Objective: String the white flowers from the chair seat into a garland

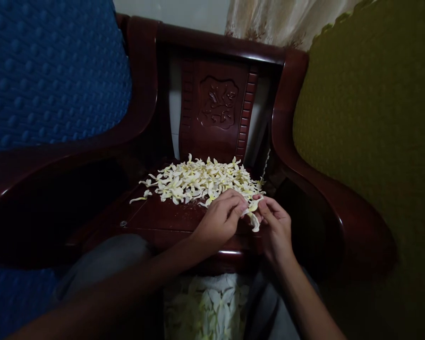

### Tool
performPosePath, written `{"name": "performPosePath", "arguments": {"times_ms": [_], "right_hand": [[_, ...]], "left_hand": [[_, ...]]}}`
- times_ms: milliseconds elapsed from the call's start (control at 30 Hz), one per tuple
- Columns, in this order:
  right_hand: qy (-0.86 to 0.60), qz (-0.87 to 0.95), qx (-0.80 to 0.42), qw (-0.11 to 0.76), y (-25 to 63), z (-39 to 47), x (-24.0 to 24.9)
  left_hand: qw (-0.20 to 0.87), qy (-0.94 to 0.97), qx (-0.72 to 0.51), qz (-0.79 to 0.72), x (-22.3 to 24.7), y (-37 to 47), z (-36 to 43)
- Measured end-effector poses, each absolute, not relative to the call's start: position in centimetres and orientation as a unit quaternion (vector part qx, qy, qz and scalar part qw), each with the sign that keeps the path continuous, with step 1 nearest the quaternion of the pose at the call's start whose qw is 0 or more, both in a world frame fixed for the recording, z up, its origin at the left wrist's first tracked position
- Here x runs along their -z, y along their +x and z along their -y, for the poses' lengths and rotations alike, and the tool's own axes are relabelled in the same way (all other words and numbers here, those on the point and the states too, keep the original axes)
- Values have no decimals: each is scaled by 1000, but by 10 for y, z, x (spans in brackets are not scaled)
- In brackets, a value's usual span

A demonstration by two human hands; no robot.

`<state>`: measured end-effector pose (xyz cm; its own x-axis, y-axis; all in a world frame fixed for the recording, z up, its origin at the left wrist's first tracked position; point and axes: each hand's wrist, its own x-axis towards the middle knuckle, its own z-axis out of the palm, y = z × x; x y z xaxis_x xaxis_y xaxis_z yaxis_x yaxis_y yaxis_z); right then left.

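A heap of pale cream flowers (194, 179) lies on the dark red wooden seat (163, 215). At the heap's front right edge, my left hand (224, 215) pinches one side of a cream-white flower (254, 218). My right hand (276, 224) has its thumb and fingers closed on the same flower from the other side. One curled petal hangs down between the two hands. Below the seat's front edge, between my knees, more white and yellowish flowers (216, 307) show in what looks like a clear bag or container.
The wooden chair's carved backrest (219, 104) rises behind the heap. Curved armrests (313, 189) stand on both sides, with a blue textured mat (56, 75) at left and an olive-green one (368, 118) at right. A curtain (269, 21) hangs behind.
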<state>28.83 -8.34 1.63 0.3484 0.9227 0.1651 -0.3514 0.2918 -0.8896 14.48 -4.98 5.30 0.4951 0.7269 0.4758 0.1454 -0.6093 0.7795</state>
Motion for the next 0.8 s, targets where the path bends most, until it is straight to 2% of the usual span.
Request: {"name": "performPosePath", "arguments": {"times_ms": [167, 333, 467, 567, 667, 800], "right_hand": [[-386, 290, -399, 780, 306, 77, -14], [-405, 327, -405, 752, 309, 78, -15], [-413, 348, -437, 720, 298, 82, -14], [-427, 401, -436, 683, 294, 84, -13], [-425, 472, -416, 651, 293, 85, -14], [-420, 516, -391, 636, 294, 84, -14]], "left_hand": [[346, 826, -320, -309, -44, 139, 49], [364, 833, -230, -348, -39, 132, 47], [400, 789, -293, -362, -47, 128, 39], [504, 737, -336, -300, -52, 127, 33], [598, 687, -327, -251, -50, 130, 33], [638, 650, -324, -257, -44, 134, 37]]}}
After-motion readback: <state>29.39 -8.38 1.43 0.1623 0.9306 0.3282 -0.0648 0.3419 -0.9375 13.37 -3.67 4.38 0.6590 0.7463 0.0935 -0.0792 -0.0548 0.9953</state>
